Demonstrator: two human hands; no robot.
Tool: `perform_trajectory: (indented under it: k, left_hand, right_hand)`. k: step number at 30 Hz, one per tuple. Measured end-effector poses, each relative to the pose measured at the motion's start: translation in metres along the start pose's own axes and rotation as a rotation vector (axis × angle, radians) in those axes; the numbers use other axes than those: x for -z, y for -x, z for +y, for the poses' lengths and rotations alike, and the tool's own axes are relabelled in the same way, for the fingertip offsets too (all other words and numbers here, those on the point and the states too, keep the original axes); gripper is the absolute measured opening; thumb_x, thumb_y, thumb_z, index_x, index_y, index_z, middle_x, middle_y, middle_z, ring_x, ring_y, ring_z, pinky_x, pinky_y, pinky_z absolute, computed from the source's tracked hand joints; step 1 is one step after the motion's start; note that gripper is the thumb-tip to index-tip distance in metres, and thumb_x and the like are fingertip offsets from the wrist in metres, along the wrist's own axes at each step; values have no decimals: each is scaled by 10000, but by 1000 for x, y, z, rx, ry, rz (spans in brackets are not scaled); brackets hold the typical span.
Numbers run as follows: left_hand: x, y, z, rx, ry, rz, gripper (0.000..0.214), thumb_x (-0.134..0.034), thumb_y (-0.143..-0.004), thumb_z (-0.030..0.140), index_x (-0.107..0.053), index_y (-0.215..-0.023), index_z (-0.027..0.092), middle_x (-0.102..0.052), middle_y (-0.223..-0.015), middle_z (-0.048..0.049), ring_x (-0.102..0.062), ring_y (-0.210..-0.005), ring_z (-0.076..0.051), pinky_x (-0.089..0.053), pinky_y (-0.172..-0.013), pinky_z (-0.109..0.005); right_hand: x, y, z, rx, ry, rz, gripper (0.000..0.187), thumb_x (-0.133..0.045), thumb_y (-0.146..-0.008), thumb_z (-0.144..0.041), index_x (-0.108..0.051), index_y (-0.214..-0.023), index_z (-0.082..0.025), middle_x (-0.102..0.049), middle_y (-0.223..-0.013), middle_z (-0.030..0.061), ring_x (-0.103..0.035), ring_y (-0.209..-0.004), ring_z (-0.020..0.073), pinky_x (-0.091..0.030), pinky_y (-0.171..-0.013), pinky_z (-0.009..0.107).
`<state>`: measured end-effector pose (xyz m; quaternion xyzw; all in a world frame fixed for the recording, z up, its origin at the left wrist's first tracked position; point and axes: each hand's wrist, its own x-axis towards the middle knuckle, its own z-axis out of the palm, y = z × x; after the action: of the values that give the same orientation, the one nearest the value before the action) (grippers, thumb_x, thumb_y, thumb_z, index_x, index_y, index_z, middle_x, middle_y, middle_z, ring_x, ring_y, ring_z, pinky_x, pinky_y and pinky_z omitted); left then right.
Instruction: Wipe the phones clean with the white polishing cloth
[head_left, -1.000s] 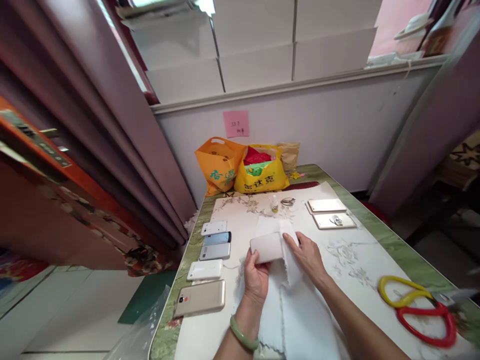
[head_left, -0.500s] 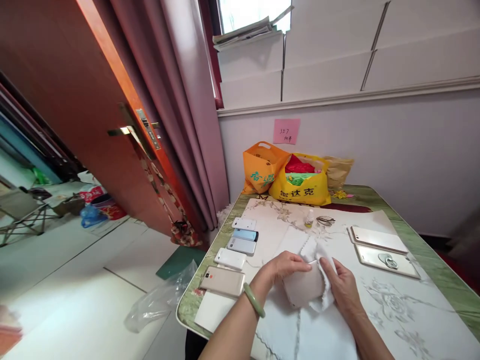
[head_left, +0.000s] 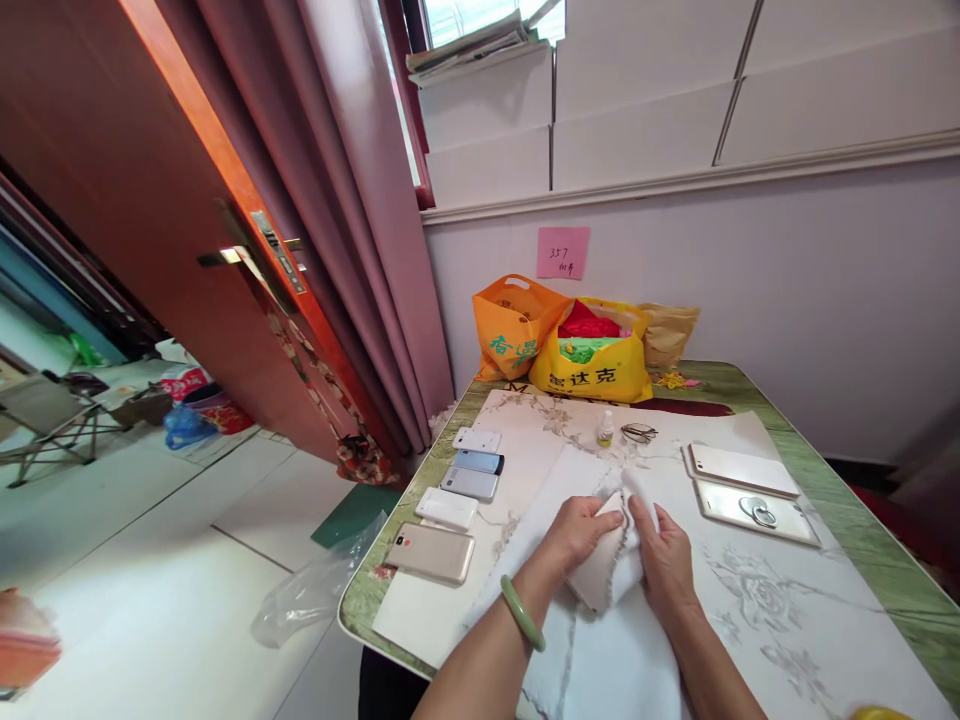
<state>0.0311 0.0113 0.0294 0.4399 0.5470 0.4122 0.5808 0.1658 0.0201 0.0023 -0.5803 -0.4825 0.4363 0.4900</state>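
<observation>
My left hand (head_left: 579,535), with a green bangle (head_left: 523,613) on its wrist, is closed on a pale phone (head_left: 594,575) held tilted above the table. A white cloth (head_left: 628,565) with a scalloped edge wraps over the phone's right side. My right hand (head_left: 666,562) is closed on that cloth, its thumb pressed against the phone's edge; the fingers behind are hidden. Beneath both hands a larger white cloth (head_left: 607,660) is spread out. To the left lies a column of several phones, the nearest a gold phone (head_left: 430,553).
On the right lie a pale gold phone (head_left: 742,471) and a phone with a ring holder (head_left: 727,508). Farther back are a small bottle (head_left: 605,430), glasses (head_left: 639,433), an orange bag (head_left: 510,325) and a yellow bag (head_left: 592,372). An open door (head_left: 172,200) stands left.
My right hand has folded the cloth farther across the phone, hiding more of its surface. The phone is now turned more edge-on. The whole view has shifted slightly.
</observation>
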Motion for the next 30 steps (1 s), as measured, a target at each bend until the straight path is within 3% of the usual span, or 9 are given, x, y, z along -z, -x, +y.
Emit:
perform_trajectory:
  k: [3,6,10,13,18,23,28,30]
  left_hand:
    - [-16,-10,-3,-55,105,163,362,-678,-698,510,-598,-680,158,-526,-571,20,-436,-539,-118,-328,-521,-242]
    - [-26,-20,-3,-150,139,413,343,-688,-701,488,-552,-641,179,-498,-575,33,-443,-604,-128,-355,-572,-241]
    - [-21,-31,3,-215,272,689,337,-642,-747,511,-544,-692,194,-520,-628,25,-469,-652,-141,-391,-626,-251]
    - [-12,-35,9,-250,348,770,351,-616,-764,533,-551,-727,190,-543,-644,14,-492,-661,-149,-405,-634,-253]
    - [-13,-31,13,-261,277,663,323,-656,-743,506,-553,-680,206,-526,-579,31,-507,-637,-155,-402,-623,-246]
    - [-27,-3,10,-220,153,528,259,-739,-706,376,-538,-604,249,-491,-519,12,-545,-699,-206,-349,-651,-245]
    - [-25,21,13,-194,-422,381,241,-583,-821,417,-525,-665,243,-529,-591,3,-492,-624,-191,-314,-659,-276]
    - [-22,20,12,-214,-503,311,283,-522,-848,432,-493,-657,226,-517,-608,18,-453,-608,-161,-314,-640,-268]
  right_hand:
    - [-3,2,3,11,57,71,644,-437,-779,-777,-653,-821,-172,-664,-619,35,-575,-561,205,-444,-511,290]
    - [-5,3,5,97,202,35,589,-386,-828,-742,-635,-815,-208,-696,-694,65,-619,-651,240,-465,-611,319]
    - [-9,5,4,192,383,-64,538,-357,-856,-701,-642,-831,-245,-708,-731,98,-666,-724,293,-455,-647,342]
    - [-13,7,2,227,416,-103,515,-348,-866,-683,-636,-821,-258,-695,-681,81,-669,-691,294,-442,-613,334]
    - [-12,7,-2,220,323,-95,489,-374,-870,-661,-629,-824,-247,-690,-705,60,-649,-681,258,-445,-631,315]
    - [-8,-1,-2,124,118,-20,499,-376,-885,-638,-602,-808,-199,-666,-734,51,-588,-697,211,-450,-674,305]
    - [-7,-3,-3,-24,-143,33,491,-410,-875,-635,-583,-786,-184,-629,-687,26,-540,-642,178,-452,-621,286]
    - [-8,-2,-4,-32,-172,40,484,-429,-868,-632,-594,-803,-182,-647,-717,36,-559,-670,186,-457,-634,286]
